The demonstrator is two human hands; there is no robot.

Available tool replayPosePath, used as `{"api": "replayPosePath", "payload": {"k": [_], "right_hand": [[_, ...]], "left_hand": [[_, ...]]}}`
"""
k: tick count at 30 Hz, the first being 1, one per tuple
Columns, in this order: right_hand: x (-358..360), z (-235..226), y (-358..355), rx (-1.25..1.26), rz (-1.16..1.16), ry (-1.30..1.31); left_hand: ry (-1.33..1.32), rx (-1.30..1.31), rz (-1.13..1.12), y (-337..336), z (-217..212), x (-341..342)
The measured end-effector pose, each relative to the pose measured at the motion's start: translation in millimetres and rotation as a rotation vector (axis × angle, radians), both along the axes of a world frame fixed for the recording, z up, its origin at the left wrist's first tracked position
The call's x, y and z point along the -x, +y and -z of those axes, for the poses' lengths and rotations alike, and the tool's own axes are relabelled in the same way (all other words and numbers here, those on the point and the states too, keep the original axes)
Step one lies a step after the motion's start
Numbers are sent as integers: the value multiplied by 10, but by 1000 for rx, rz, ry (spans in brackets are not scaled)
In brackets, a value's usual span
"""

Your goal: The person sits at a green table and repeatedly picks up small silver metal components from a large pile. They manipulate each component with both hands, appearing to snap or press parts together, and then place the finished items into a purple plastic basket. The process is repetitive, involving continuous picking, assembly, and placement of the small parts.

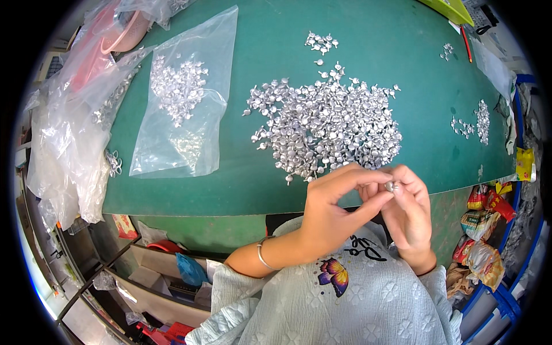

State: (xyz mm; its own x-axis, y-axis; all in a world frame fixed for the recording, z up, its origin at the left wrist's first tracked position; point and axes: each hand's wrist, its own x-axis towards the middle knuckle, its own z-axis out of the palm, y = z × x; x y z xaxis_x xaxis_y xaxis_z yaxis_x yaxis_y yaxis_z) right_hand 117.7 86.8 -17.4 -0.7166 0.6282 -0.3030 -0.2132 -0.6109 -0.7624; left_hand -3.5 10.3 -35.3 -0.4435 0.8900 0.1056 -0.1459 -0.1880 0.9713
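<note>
While both hands meet over the table edge — left hand, right hand pinch one stud | judged light, stiff, slippery — hold by head | pile just beyond

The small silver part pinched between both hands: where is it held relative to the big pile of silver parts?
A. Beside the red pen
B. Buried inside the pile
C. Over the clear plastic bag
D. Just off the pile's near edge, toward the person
D. The small silver part sits between the left hand and right hand, just off the near edge of the pile, at the green table edge.
</note>
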Motion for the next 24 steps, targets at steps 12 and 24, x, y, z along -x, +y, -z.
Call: {"api": "replayPosePath", "payload": {"k": [12,24], "right_hand": [[13,-102,12,-1279,206,-399],[52,-146,15,-1247,240,-402]], "left_hand": [[-1102,11,465,-1,158,16],[-1297,-41,566,28,196,6]]}}
